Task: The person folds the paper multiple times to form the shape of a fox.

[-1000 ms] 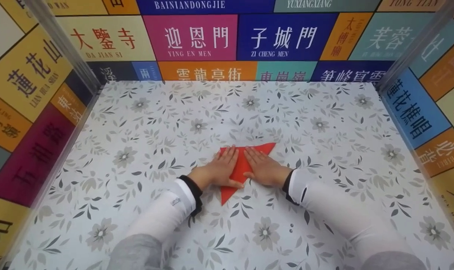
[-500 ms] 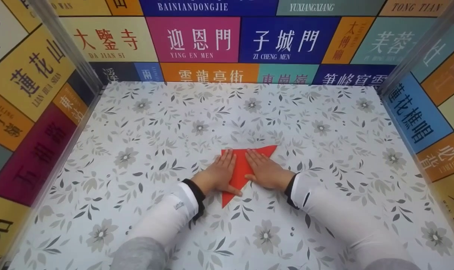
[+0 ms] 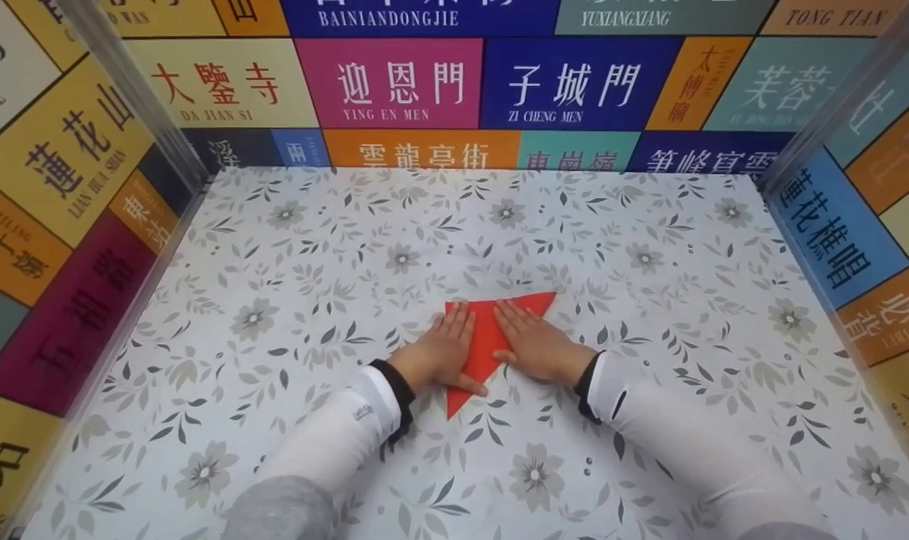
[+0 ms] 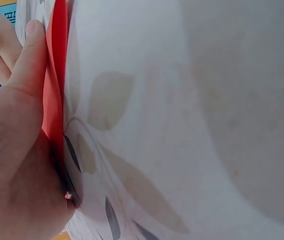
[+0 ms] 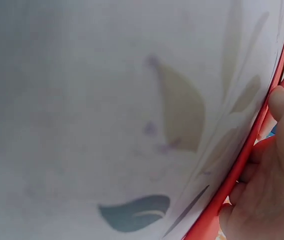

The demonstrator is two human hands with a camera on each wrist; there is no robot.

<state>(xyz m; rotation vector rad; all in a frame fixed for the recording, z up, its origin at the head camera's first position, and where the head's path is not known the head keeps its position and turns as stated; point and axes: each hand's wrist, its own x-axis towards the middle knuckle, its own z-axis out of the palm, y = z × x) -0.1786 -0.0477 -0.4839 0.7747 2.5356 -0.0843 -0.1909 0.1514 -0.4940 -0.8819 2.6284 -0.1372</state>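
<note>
A sheet of red paper (image 3: 486, 334), folded into a triangle, lies on the flowered table covering. Its long edge slants from the lower left point to the upper right corner. My left hand (image 3: 445, 346) rests flat on the paper's left side, fingers straight and thumb stretched across the lower part. On the right side my right hand (image 3: 535, 341) presses down with straight fingers, its thumb by the slanted edge. Both palms cover parts of the sheet. The left wrist view shows the red paper (image 4: 56, 75) edge-on beside the thumb; in the right wrist view the paper (image 5: 231, 177) runs under the fingers.
The table covering (image 3: 334, 247) is white with grey flowers and leaves. Colourful panels with Chinese lettering (image 3: 394, 82) stand behind the table and along both sides. Clear upright edge strips (image 3: 162, 127) mark the back corners.
The whole scene shifts slightly down and right in the head view. The left thumb has slid a little lower on the paper; otherwise both hands stay in place.
</note>
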